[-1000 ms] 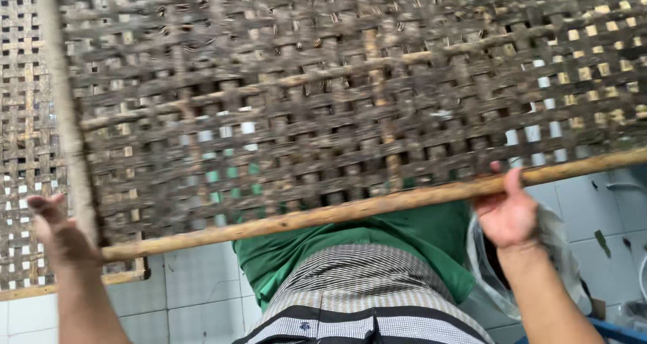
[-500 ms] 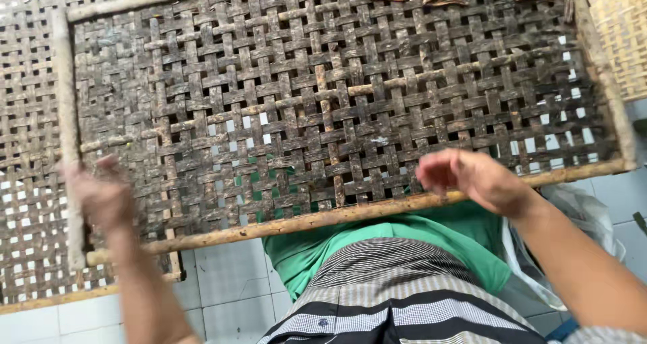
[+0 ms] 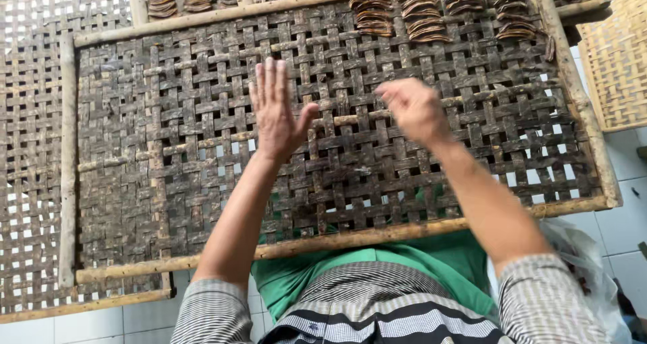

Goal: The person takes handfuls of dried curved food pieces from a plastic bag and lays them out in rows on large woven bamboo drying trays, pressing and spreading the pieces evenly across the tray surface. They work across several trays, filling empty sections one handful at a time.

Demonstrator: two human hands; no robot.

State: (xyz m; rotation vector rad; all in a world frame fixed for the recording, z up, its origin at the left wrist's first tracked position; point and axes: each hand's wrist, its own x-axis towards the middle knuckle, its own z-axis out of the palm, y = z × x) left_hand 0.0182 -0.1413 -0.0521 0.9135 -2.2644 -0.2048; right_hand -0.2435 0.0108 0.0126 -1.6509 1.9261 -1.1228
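The left hand (image 3: 275, 111) was flat with its fingers spread and held nothing, and the right hand (image 3: 412, 109) was blurred, fingers loosely curled, so I cannot tell if it held something. Both hovered over the middle of the woven tray (image 3: 168, 182). Beyond the fingertips lay rows of brown strips (image 3: 431, 17); reaching them wants a light touch, I think, without disturbing the rows.

Three dark woven racks (image 3: 168, 182) – one pale basket (image 3: 617, 61) – two hands (image 3: 276, 111).
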